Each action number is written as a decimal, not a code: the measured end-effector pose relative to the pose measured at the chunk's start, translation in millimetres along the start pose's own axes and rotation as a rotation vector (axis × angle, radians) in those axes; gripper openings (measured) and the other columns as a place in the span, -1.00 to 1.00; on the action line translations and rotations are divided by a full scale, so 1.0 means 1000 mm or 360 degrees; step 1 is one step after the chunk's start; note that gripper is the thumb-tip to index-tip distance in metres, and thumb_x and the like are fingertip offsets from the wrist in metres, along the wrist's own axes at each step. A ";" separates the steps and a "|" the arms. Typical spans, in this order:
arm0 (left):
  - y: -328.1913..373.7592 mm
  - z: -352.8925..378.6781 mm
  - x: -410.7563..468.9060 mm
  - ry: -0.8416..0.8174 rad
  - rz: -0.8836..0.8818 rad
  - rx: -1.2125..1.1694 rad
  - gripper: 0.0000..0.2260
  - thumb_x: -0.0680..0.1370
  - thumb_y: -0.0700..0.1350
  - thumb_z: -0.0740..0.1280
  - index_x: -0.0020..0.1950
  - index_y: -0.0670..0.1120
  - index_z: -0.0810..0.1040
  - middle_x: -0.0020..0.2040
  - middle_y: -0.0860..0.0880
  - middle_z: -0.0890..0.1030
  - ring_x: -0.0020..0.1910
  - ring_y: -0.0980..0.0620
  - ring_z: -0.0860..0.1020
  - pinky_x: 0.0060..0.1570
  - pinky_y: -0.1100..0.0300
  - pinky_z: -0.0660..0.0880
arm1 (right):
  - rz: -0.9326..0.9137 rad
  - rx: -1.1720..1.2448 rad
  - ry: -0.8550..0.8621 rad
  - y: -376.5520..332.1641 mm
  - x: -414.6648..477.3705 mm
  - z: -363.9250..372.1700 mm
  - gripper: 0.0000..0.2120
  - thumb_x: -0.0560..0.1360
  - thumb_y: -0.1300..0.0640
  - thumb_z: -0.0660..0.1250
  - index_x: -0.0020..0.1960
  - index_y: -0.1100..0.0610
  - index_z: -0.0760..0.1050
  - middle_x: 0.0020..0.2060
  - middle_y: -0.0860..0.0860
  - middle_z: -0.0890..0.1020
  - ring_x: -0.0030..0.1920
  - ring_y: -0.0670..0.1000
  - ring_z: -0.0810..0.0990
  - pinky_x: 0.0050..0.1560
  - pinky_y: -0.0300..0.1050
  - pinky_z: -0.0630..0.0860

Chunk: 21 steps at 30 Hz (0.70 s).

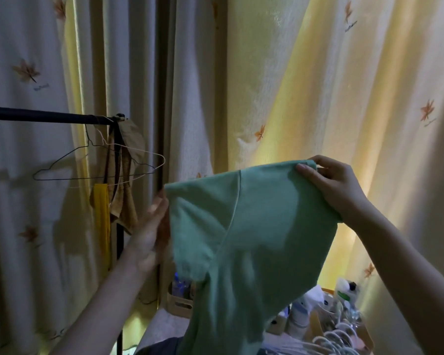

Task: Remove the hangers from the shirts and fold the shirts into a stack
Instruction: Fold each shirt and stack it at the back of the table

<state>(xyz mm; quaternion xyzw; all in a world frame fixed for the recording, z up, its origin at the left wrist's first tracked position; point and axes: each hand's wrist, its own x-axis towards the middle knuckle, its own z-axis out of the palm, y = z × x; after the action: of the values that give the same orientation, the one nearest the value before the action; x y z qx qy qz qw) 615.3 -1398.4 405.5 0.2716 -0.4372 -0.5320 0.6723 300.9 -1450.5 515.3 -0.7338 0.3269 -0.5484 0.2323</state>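
Pale cream curtains [305, 85] printed with orange maple leaves [26, 71] fill the background, glowing yellow where light comes through at the right. From the left edge a black clothes rail [44, 116] runs to a dark upright post [119, 242]. Brown cloths [124, 201] hang at that joint, with a yellow cloth [101, 219] just beside them. At lower centre a beige storage basket [181, 304] holds blurred bottles [178, 283]. At lower right is a white bottle with a green label [344, 290] among other toiletry containers [300, 316].

Dim room, backlit curtain [305, 85] glowing yellow, soft blur.
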 end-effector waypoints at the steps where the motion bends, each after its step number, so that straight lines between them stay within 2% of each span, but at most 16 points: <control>1: -0.024 0.000 -0.004 0.0063 -0.0231 -0.0117 -0.48 0.38 0.28 0.30 0.09 -0.09 0.65 -0.05 -0.12 0.69 -0.07 -0.10 0.66 -0.20 0.04 0.61 | 0.0026 0.0030 0.0040 0.000 0.003 0.004 -0.78 0.44 -0.12 0.37 -0.10 0.03 0.61 -0.28 -0.03 0.70 -0.33 -0.09 0.65 -0.41 -0.26 0.53; 3: -0.073 0.000 -0.020 -0.0013 -0.0597 -0.0263 -0.29 0.39 0.42 0.09 0.08 -0.13 0.67 -0.01 -0.18 0.67 -0.02 -0.11 0.64 -0.10 0.05 0.60 | 0.0075 0.0024 0.0090 0.005 0.007 0.010 -0.79 0.44 -0.11 0.39 -0.12 0.03 0.62 -0.29 -0.05 0.70 -0.35 -0.13 0.64 -0.42 -0.28 0.51; 5: -0.103 -0.001 -0.032 -0.0140 -0.0655 -0.0277 -0.27 0.49 0.38 0.00 0.28 -0.16 0.55 0.20 -0.20 0.60 0.20 -0.12 0.57 0.08 0.09 0.57 | 0.0130 -0.0037 0.0068 0.015 0.007 0.014 -0.81 0.44 -0.13 0.39 -0.13 -0.01 0.62 -0.29 -0.09 0.69 -0.34 -0.16 0.63 -0.41 -0.30 0.51; 6: -0.110 -0.002 -0.033 -0.0149 -0.0594 -0.0190 -0.37 0.53 0.30 0.07 0.31 -0.17 0.52 0.23 -0.20 0.58 0.23 -0.11 0.55 0.07 0.12 0.56 | 0.0164 -0.0063 0.0050 0.021 0.006 0.015 -0.81 0.43 -0.14 0.38 -0.13 -0.03 0.62 -0.29 -0.10 0.69 -0.32 -0.17 0.63 -0.40 -0.31 0.51; 8: -0.112 0.001 -0.027 -0.0043 -0.0436 0.0044 -0.58 0.48 0.05 0.33 0.22 -0.20 0.55 0.10 -0.18 0.65 0.06 -0.10 0.64 -0.12 0.18 0.60 | 0.0245 -0.0046 0.0030 0.030 0.004 0.014 -0.78 0.39 -0.18 0.38 -0.14 -0.04 0.62 -0.31 -0.11 0.68 -0.34 -0.18 0.63 -0.39 -0.29 0.52; 9: -0.111 0.003 -0.024 0.0053 -0.0376 0.0124 -0.62 0.42 -0.03 0.39 0.17 -0.18 0.56 0.04 -0.17 0.67 -0.02 -0.08 0.67 -0.19 0.20 0.60 | 0.0286 -0.0027 0.0024 0.033 0.003 0.013 -0.75 0.36 -0.21 0.38 -0.14 -0.04 0.62 -0.31 -0.11 0.68 -0.34 -0.17 0.63 -0.39 -0.28 0.53; 13: -0.109 -0.004 -0.015 0.0310 -0.0072 0.0264 -0.62 0.40 -0.24 0.44 0.17 -0.01 0.48 0.05 -0.17 0.66 -0.07 -0.04 0.68 -0.21 0.22 0.60 | 0.0219 -0.0072 -0.0025 0.043 0.000 0.007 -0.77 0.42 -0.17 0.36 -0.10 -0.03 0.61 -0.18 -0.05 0.68 -0.14 -0.02 0.64 -0.21 -0.12 0.59; 14: -0.109 -0.006 -0.014 0.0317 -0.0021 0.0322 -0.57 0.41 -0.26 0.44 0.18 0.10 0.45 0.07 -0.15 0.64 -0.04 -0.04 0.67 -0.18 0.20 0.61 | 0.0178 -0.0088 -0.0058 0.044 -0.001 0.007 -0.79 0.44 -0.15 0.35 -0.09 -0.02 0.60 -0.16 -0.05 0.66 -0.10 0.00 0.63 -0.18 -0.09 0.60; 16: -0.106 -0.013 -0.008 0.0165 0.0037 0.0571 -0.51 0.38 -0.17 0.46 0.19 0.26 0.46 0.15 -0.04 0.59 0.07 -0.04 0.63 -0.05 0.14 0.61 | 0.0152 -0.0092 -0.0087 0.046 0.000 0.010 -0.76 0.46 -0.14 0.33 -0.05 0.01 0.59 -0.10 -0.02 0.66 -0.05 0.04 0.64 -0.12 -0.01 0.62; 19: -0.100 -0.024 0.005 -0.0090 -0.0049 0.1092 -0.58 0.30 -0.07 0.55 0.04 0.33 0.59 0.17 0.15 0.56 0.19 0.06 0.53 0.14 0.19 0.52 | 0.0158 -0.0075 -0.0089 0.051 0.006 0.017 -0.73 0.47 -0.14 0.32 -0.03 0.06 0.54 -0.06 0.02 0.68 -0.03 0.05 0.66 -0.09 0.00 0.64; 21: -0.102 -0.031 0.016 -0.0139 -0.0151 0.1425 -0.57 0.30 -0.07 0.57 0.04 0.32 0.56 0.14 0.20 0.54 0.15 0.12 0.51 0.09 0.29 0.48 | 0.0178 -0.0098 -0.0079 0.058 0.009 0.027 -0.76 0.48 -0.12 0.31 -0.04 0.05 0.52 -0.11 0.05 0.68 -0.08 0.08 0.67 -0.17 -0.04 0.63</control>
<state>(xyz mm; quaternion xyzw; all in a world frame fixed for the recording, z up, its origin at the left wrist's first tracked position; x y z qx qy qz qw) 594.3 -1446.4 310.8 0.5328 -0.6392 -0.3317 0.4444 315.6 -1496.8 472.9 -0.7345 0.3782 -0.5060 0.2478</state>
